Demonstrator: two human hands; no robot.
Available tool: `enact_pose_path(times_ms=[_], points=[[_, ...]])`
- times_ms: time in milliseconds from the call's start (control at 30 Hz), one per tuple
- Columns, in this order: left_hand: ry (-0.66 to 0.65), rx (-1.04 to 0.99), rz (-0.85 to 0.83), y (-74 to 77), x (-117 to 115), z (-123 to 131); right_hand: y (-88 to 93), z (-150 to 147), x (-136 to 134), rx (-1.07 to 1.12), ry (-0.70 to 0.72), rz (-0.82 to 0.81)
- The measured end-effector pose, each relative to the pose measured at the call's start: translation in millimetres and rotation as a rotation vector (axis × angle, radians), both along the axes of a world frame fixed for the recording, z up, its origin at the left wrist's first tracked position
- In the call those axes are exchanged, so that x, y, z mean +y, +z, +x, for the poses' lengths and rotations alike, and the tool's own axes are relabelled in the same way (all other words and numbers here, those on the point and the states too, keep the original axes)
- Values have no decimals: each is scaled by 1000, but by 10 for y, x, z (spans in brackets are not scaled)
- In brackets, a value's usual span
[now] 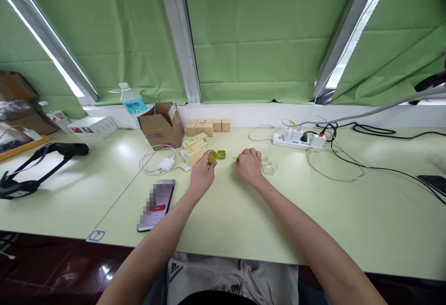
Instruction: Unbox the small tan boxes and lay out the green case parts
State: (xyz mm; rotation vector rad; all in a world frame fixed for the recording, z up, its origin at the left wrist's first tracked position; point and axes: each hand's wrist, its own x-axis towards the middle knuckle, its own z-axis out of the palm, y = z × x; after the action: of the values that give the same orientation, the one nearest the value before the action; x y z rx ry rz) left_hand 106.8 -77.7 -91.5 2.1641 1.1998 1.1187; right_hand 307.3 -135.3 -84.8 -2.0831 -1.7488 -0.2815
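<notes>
My left hand [202, 174] rests on the pale green table [244, 221], its fingers pinched on a small green open case [216, 156]. My right hand [248, 164] lies close beside it with curled fingers, holding a thin yellowish piece I cannot make out. Clear plastic shells [269, 162] with yellow bits inside lie just right of that hand. Small cream boxes [195, 150] sit just beyond my left hand.
A phone [156, 204] lies near the front edge at left. A brown carton [161, 124], a row of tan boxes [208, 126], a white charger with cable [166, 163], a power strip [298, 139] with cables, a water bottle [131, 102] and a black strap device [38, 165] surround the hands.
</notes>
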Motion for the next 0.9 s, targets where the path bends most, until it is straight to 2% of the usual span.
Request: enact_pose_path(times_ms=[133, 300, 500, 633, 733, 900], points=[[-51, -62, -50, -25, 15, 8, -39, -53, 42, -39, -15, -30], [-155, -270, -188, -102, 85, 55, -38, -40, 12, -74, 9, -24], [-216, -452, -294, -145, 171, 119, 80, 224, -308, -95, 26, 64], [-227, -426, -325, -142, 216, 131, 42, 470, -680, -104, 79, 258], [-233, -361, -339, -146, 218, 126, -21, 602, -881, -64, 89, 334], [-167, -153, -291, -134, 169, 112, -43, 683, -904, 46, 58, 336]])
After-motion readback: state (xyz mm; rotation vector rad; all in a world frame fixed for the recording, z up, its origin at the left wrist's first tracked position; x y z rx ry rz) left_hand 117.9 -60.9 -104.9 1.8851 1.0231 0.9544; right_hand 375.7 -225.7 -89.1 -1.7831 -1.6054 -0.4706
